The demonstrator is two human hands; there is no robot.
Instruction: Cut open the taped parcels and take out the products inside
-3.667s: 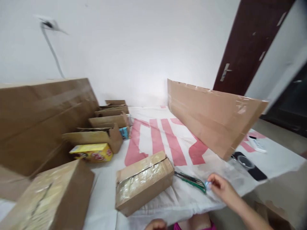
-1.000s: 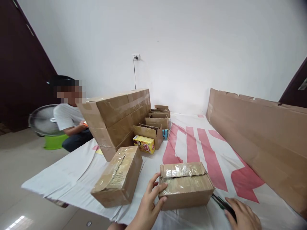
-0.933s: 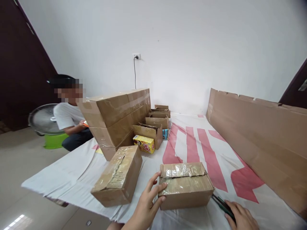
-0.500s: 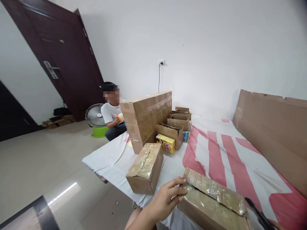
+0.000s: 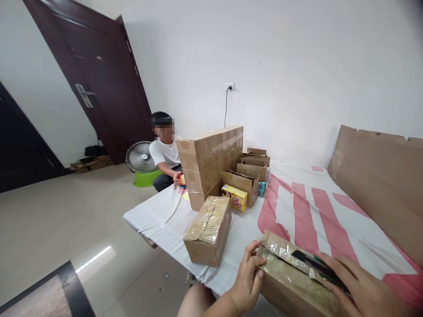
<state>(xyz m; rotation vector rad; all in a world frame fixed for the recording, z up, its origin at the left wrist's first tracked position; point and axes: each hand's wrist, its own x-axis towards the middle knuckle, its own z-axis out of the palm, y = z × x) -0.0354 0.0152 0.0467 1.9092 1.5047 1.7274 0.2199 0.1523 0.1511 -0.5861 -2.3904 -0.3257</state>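
A taped cardboard box (image 5: 297,279) lies in front of me at the table's near edge, with a dark slit along the tape on its top. My left hand (image 5: 249,275) grips its left end, fingers curled over the corner. In my right hand (image 5: 360,281) is a long black blade-like tool (image 5: 310,263), its tip over the slit; its exact kind is not clear. Left of this box stands a second taped cardboard box (image 5: 208,231), its top tape also split.
Behind stand stacked cardboard cartons (image 5: 208,167), several opened boxes (image 5: 241,182) and a yellow packet box (image 5: 235,197). A large cardboard sheet (image 5: 376,185) leans at the right. Beyond the stack, a co-worker (image 5: 165,152) crouches beside a fan (image 5: 142,157), holding something orange and white.
My right hand has come into view from the lower right, bringing the black tool leftward over the box's slit. My left hand stays on the box. The co-worker's hand has moved lower.
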